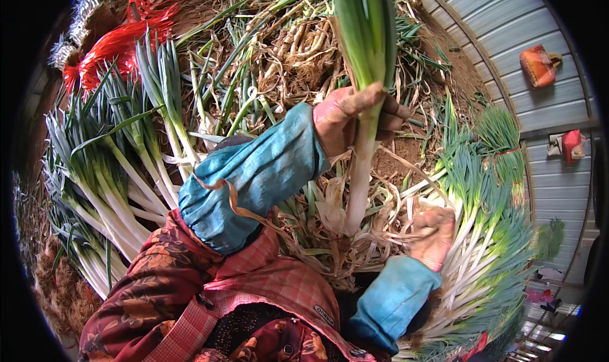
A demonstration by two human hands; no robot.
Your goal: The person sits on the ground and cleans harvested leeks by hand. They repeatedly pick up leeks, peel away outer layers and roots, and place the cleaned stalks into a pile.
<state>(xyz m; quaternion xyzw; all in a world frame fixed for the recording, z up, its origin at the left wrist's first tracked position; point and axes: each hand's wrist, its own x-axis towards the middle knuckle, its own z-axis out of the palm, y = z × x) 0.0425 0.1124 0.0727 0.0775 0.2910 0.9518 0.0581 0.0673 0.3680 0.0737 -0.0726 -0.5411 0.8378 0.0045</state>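
Observation:
A thick leek or large green onion (363,167) stands roughly upright before me, its white stalk low and its green leaves reaching the top of the view. My left hand (354,117) is closed around it just below the leaves. To the right, my right hand (433,233) is curled beside the stalk, near dry peeled husks (395,224); a strip of dry leaf runs close to it, but whether the fingers grip it cannot be told. Both forearms wear blue sleeve covers. Loose outer skin (333,202) hangs beside the lower stalk.
Cleaned leeks (116,205) lie piled at left, and a long row of slimmer ones (476,248) at right. Untrimmed stalks and dry leaves (295,52) cover the soil ahead. Red plastic ties (119,43) lie at upper left. A corrugated metal wall (514,19) bounds the right.

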